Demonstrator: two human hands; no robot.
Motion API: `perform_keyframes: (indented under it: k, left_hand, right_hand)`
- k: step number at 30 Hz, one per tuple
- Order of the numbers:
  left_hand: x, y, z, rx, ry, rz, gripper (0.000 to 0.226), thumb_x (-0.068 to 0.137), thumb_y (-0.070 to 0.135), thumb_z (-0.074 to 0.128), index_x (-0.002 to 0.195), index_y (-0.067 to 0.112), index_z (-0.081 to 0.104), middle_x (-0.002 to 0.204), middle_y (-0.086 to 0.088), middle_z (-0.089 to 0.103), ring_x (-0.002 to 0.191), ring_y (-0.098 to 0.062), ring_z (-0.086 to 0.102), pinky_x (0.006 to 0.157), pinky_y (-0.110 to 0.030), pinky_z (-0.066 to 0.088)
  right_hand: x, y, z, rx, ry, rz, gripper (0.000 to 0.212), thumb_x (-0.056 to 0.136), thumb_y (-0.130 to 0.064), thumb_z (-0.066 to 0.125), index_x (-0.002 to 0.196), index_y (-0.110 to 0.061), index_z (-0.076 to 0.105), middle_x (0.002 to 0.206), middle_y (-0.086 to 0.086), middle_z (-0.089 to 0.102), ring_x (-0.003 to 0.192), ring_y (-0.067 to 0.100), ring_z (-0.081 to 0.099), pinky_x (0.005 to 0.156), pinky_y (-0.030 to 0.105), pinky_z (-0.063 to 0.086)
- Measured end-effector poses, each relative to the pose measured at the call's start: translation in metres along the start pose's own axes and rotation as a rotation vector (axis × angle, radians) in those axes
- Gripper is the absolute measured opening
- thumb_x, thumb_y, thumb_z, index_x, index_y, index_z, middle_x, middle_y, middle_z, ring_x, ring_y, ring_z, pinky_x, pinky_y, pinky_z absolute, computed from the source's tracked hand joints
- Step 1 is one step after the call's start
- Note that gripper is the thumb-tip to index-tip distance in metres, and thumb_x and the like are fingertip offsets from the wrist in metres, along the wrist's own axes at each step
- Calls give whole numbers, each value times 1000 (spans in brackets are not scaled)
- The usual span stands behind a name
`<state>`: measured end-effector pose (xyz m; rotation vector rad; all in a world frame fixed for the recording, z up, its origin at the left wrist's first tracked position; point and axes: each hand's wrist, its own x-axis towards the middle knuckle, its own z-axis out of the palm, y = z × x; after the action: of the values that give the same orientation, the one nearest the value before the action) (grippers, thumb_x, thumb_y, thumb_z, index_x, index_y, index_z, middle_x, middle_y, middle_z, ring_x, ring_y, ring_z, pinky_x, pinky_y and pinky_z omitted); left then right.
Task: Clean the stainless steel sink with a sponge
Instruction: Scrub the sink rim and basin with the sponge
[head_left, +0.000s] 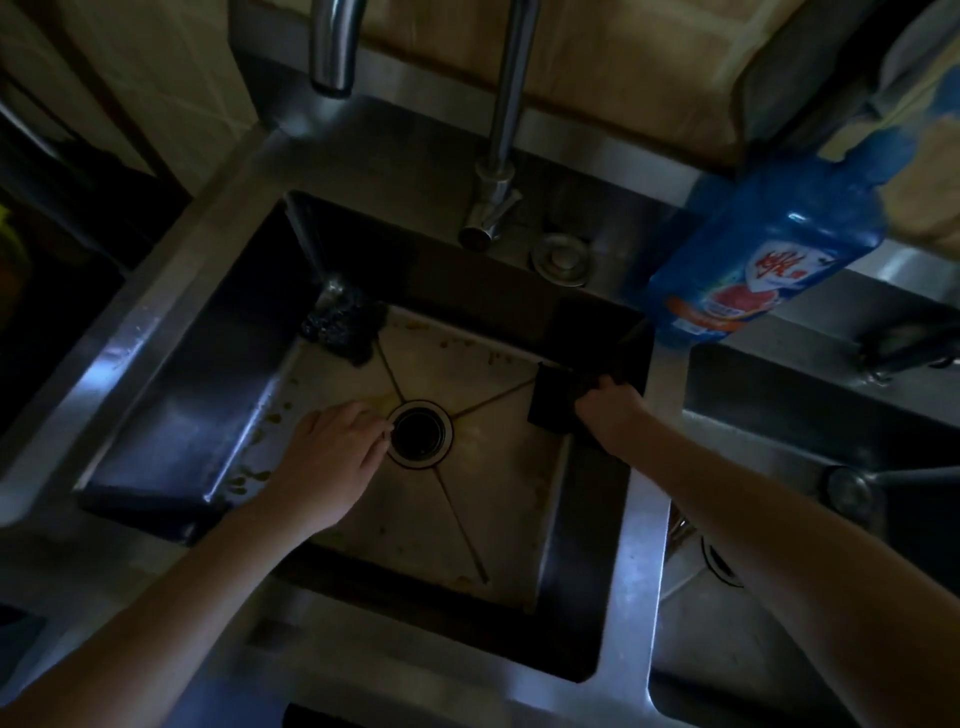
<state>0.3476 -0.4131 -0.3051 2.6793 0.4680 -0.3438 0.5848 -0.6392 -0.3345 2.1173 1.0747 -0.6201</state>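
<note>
The drain (418, 434) is set in the sink (639, 545) floor, between the left hand (327, 457) and the right hand (610, 410), which grips the sponge (553, 405). A scourer (343, 327) is placed beyond the left hand; a detergent bottle (753, 260) is seen beyond the right hand, outside the basin.

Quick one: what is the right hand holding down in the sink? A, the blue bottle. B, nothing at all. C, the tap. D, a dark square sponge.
D: the right hand grips the dark square sponge low at the right side of the sink, while the blue bottle sits outside the basin, untouched.
</note>
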Motion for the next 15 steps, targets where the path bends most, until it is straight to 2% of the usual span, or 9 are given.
perform_keyframes:
  k: [5,8,10,12,13,15]
  left_hand:
    - [27,-17,-18,-23,-30,47,31,97,30,41,122,20,57,137,-2,45,126,-24,42,105,-41,33]
    - [43,-26,-31,2,-55,54,32,98,32,39,124,22,55,139,3,41,125,-21,41,102,-37,32]
    - [54,-32,-39,33,-62,67,33,98,32,38,125,22,54,138,4,41,124,-22,42,100,-37,33]
    - [64,-38,-46,78,-55,101,33,98,31,38,125,22,54,137,2,42,124,-23,43,100,-39,34]
    - [70,-41,-49,97,-49,114,33,98,30,39,125,21,54,137,1,43,125,-23,43,101,-40,34]
    - [80,-47,-54,126,-36,131,34,97,30,40,127,20,53,137,-1,44,125,-24,44,100,-42,35]
  right_hand:
    - [-22,-38,20,157,-115,-76,31,94,-8,48,124,-9,55,133,11,55,126,30,49,100,42,46]
    - [-21,-48,22,479,-179,-82,33,92,-11,53,124,-4,56,134,13,54,125,27,50,103,38,43]
    - [-15,-51,16,781,-147,37,30,88,-8,57,117,-3,60,126,14,59,118,26,55,97,32,45]
    - [-5,-56,13,1049,-101,206,20,87,-6,59,105,-4,65,109,13,64,111,26,60,81,25,48]
    - [0,-58,12,1229,-71,326,15,87,-4,58,99,-5,67,100,13,64,104,26,62,70,22,47]
    - [10,-62,6,1661,0,536,22,86,4,55,100,-5,70,92,15,67,81,25,65,57,20,47]
